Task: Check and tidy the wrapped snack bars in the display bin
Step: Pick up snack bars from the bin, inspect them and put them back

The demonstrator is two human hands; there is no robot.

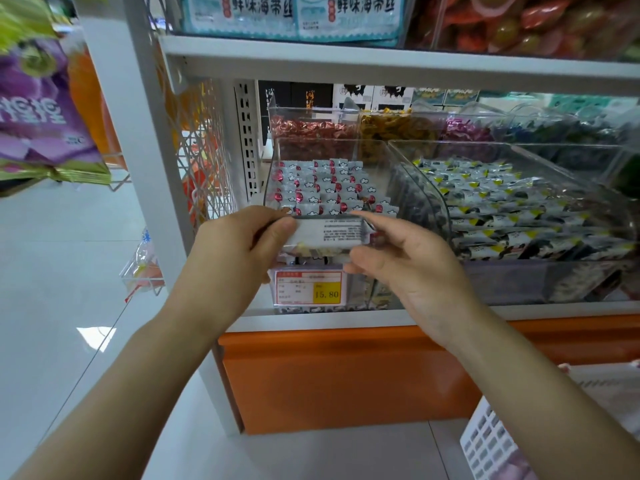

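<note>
1. The person's left hand (pixel 239 244) grips the left end of one wrapped snack bar (pixel 329 233), thumb on the near face and fingers curled behind.
2. The right hand (pixel 408 258) pinches the bar's right end, with the forefinger along the top edge and the thumb underneath.
3. The bar is held level, its small-print side towards the person, just in front of the near lip of the clear display bin (pixel 271 183) and above the price label (pixel 310 287) on the bin's front.
4. That bin holds tidy rows of white bars with red marks (pixel 325 188), standing on edge.
5. Just to its right, a wider clear bin (pixel 502 144) is filled with white, black and yellow packets (pixel 502 202) lying in overlapping rows.
6. Farther back, smaller clear bins hold red sweets (pixel 311 129), yellow sweets (pixel 391 128) and magenta sweets (pixel 464 129).
7. The shelf above carries pale blue packets (pixel 294 12) with large characters.
8. Below the bins runs an orange base panel (pixel 346 375).
</note>
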